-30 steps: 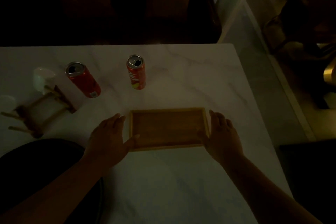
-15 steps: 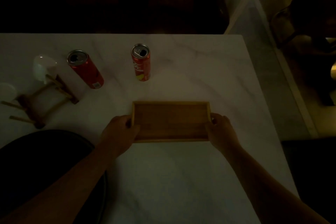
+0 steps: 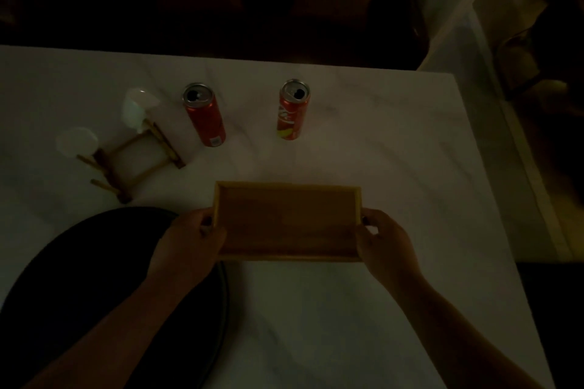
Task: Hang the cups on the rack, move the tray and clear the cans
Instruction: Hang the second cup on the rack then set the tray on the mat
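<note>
An empty wooden tray [image 3: 286, 189] lies in front of me on the white marble table [image 3: 379, 142]. My left hand [image 3: 189, 240] grips its left end and my right hand [image 3: 384, 240] grips its right end. Two opened red cans stand beyond it: one [image 3: 204, 114] further left, one [image 3: 292, 109] near the middle. At the left, a small wooden rack [image 3: 136, 158] holds two white cups, one [image 3: 138, 107] at its far end and one [image 3: 76, 140] at its left.
A large dark round object [image 3: 79, 278] covers the table's near left, its edge under my left forearm. The table's right edge drops to a pale floor [image 3: 493, 136]. Dark chairs [image 3: 284, 9] stand beyond the far edge.
My hands went from resting open beside the tray to closing on both its ends. The view has shifted, and more of the rack and both cups now show.
</note>
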Tool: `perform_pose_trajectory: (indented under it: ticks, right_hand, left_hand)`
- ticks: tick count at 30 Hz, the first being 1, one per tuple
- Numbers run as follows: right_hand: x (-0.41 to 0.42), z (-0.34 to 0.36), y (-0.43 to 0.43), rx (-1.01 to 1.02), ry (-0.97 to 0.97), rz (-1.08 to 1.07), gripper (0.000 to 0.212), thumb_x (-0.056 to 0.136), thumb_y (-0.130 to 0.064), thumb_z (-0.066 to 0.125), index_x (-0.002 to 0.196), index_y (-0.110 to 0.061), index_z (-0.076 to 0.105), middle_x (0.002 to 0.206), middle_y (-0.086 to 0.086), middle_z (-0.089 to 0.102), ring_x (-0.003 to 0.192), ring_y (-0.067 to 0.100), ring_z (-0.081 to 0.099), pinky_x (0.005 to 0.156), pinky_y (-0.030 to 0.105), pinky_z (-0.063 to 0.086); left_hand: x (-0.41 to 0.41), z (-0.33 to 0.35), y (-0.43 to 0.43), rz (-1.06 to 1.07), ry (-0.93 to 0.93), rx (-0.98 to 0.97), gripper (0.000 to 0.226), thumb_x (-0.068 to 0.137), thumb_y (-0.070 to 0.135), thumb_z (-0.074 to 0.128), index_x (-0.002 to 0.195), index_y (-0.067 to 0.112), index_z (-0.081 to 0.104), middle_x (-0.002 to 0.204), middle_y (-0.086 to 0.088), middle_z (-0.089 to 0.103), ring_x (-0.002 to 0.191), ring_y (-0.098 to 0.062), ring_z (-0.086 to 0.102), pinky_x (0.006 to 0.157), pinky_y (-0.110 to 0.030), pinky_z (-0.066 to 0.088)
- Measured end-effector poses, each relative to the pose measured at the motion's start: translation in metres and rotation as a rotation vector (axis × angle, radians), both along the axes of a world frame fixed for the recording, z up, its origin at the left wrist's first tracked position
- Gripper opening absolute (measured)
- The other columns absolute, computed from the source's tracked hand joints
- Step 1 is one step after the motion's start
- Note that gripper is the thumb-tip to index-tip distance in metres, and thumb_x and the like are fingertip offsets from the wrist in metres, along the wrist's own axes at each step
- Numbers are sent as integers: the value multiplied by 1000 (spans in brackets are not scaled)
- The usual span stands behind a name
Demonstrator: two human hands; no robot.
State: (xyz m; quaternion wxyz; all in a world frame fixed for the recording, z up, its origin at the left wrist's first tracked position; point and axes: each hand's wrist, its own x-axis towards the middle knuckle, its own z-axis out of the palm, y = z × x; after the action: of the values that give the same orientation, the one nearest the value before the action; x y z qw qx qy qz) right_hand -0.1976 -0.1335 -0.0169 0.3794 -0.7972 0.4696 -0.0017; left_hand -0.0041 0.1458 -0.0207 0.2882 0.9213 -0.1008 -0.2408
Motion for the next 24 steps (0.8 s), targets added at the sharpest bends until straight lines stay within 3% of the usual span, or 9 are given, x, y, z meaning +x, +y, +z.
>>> perform_pose_trajectory:
  ticks: [2,7,11,13,20,24]
  right_hand:
    - [6,3,15,4,-8,9,25,96,-30,68,121,-28,72,111,-4,74,94,23,72,80,37,56]
    - [18,6,48,-32,-2,66,18,95,-27,71,112,-24,76,99,-10,69,92,17,67,75,33,49]
    - [29,9,72,-14,16,81,7,95,-26,71,99,-31,72,98,-11,73,80,21,72,73,39,58]
    - [35,9,84,4,21,91,11,95,-27,70,92,-37,68,97,-12,73,74,20,73,71,42,60]
    - [55,7,129,40,22,154,6,92,-25,72,91,-31,72,90,-7,74,77,22,74,72,50,63]
    - [67,7,153,42,41,213,5,92,-25,72,97,-26,74,94,-6,74,80,22,74,74,48,63]
  left_hand:
    - [3,-3,20,21,-24,53,41,89,55,60,124,33,68,106,3,70,95,-26,67,74,-33,42]
    - [4,1,67,114,-39,107,35,93,62,54,118,40,67,86,21,63,73,-7,61,62,-31,49]
    - [3,7,99,170,-42,142,30,95,53,58,117,36,69,88,13,67,75,-12,63,63,-32,50]
    - [3,9,114,183,-42,155,31,96,51,59,119,33,69,97,6,70,82,-19,65,69,-36,53]
    - [4,15,170,276,-27,159,29,97,50,58,119,35,68,90,10,65,79,-18,64,70,-39,56]
    - [1,16,198,333,-54,168,29,96,48,60,119,33,70,77,22,57,68,-7,59,59,-31,47]
